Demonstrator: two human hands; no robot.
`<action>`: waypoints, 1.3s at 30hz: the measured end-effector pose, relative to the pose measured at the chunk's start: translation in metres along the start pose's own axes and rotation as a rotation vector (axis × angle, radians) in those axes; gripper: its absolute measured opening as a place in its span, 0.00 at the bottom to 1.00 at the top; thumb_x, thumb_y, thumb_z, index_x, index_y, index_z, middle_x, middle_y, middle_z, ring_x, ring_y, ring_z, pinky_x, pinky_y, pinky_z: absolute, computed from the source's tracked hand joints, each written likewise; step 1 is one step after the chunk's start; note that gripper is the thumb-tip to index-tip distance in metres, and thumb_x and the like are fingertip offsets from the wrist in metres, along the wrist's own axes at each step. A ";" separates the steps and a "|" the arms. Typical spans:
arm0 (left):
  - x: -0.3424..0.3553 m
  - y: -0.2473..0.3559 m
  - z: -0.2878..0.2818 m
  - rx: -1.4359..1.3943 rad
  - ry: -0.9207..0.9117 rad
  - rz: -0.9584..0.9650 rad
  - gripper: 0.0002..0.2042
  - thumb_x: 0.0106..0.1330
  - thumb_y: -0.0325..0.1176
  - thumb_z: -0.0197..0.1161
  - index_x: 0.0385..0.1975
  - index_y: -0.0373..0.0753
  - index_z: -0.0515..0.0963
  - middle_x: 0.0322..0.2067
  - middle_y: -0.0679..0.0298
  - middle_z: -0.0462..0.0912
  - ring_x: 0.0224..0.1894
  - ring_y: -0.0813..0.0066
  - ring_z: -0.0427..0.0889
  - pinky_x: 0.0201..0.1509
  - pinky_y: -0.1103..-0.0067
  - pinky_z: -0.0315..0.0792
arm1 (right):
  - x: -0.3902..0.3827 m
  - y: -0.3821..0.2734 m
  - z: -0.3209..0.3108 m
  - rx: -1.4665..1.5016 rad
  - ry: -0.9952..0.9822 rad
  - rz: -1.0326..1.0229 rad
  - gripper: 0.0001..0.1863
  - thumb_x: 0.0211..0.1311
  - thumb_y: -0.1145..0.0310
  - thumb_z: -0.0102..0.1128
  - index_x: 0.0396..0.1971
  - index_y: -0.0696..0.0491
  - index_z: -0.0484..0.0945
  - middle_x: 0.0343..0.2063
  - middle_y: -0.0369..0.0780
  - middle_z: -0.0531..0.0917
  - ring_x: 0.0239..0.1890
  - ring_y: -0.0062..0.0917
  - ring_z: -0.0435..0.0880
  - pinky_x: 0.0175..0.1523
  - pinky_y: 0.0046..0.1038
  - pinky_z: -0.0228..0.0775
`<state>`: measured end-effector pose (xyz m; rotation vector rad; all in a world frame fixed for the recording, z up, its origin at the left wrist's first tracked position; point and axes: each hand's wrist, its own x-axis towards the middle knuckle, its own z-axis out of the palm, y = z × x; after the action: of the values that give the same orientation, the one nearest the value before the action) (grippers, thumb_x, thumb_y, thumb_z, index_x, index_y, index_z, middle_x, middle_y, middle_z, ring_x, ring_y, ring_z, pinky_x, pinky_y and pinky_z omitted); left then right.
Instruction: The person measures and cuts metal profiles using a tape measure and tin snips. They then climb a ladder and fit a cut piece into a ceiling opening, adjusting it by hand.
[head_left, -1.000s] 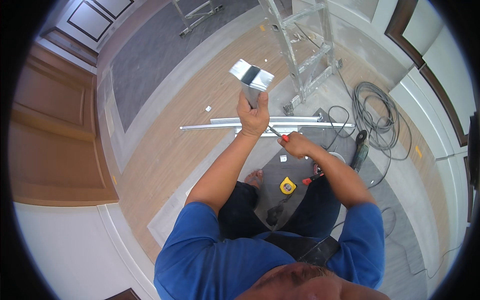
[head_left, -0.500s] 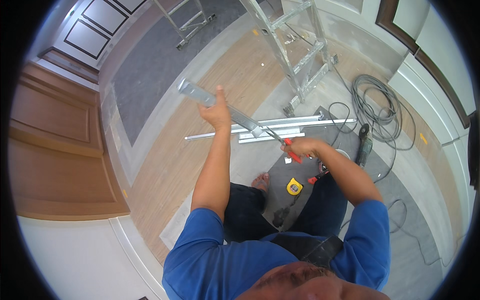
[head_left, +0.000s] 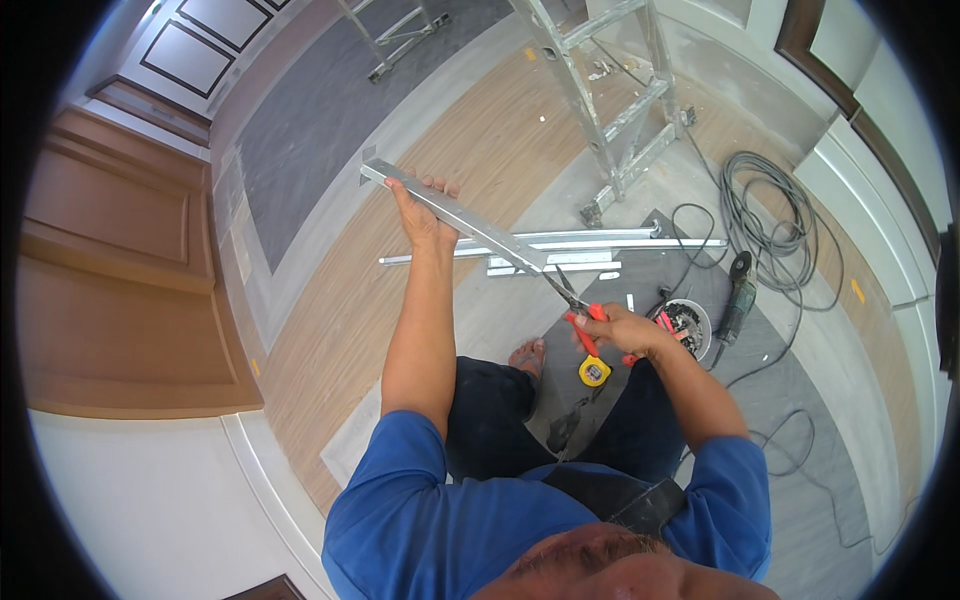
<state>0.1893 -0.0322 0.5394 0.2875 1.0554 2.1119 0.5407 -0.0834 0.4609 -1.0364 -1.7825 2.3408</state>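
A length of grey metal channel [head_left: 470, 226] slants across in front of me, and my left hand [head_left: 425, 215] is closed round its upper part. In my right hand [head_left: 632, 332] is a pair of red-handled tin snips [head_left: 570, 296]. Their jaws are spread, with the tips by the channel's lower end; whether they touch the metal I cannot tell. Below the snips a yellow tape measure [head_left: 594, 372] lies on the floor near my knees. Several more metal profiles [head_left: 640, 238] lie on the floor beyond the channel.
To the right are a white bucket [head_left: 707, 335] of small pieces, an angle grinder [head_left: 740, 298] and a coiled grey cable [head_left: 775, 205]. An aluminium ladder [head_left: 580, 90] stands ahead, another [head_left: 405, 38] farther off. Wooden panelling [head_left: 120, 320] lines the left side.
The channel has been turned over in my left hand, showing another face. The snips have come off its end and their jaws have opened. My right hand has moved slightly right and down.
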 end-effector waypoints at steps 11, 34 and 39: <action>-0.018 0.005 0.010 0.047 -0.153 -0.028 0.37 0.75 0.70 0.38 0.65 0.40 0.64 0.36 0.65 0.73 0.33 0.72 0.74 0.35 0.70 0.72 | -0.003 -0.020 0.021 -0.218 0.084 -0.036 0.28 0.75 0.42 0.53 0.30 0.54 0.80 0.24 0.36 0.81 0.30 0.23 0.78 0.39 0.29 0.71; -0.021 0.015 0.004 0.111 -0.428 0.054 0.40 0.73 0.72 0.40 0.69 0.43 0.63 0.33 0.65 0.74 0.28 0.74 0.76 0.29 0.74 0.76 | 0.028 -0.032 0.049 -0.478 0.149 0.042 0.27 0.75 0.49 0.53 0.29 0.61 0.79 0.22 0.50 0.80 0.29 0.43 0.80 0.40 0.43 0.71; -0.041 0.013 0.008 0.360 -0.584 0.121 0.31 0.76 0.63 0.49 0.45 0.33 0.74 0.31 0.62 0.79 0.26 0.74 0.79 0.28 0.75 0.78 | 0.042 -0.030 0.053 -0.495 0.096 0.091 0.28 0.75 0.49 0.53 0.27 0.62 0.78 0.19 0.49 0.79 0.24 0.40 0.81 0.36 0.43 0.72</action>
<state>0.2147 -0.0610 0.5597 1.0915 1.0610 1.7509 0.4698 -0.1018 0.4733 -1.2739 -2.3833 1.8868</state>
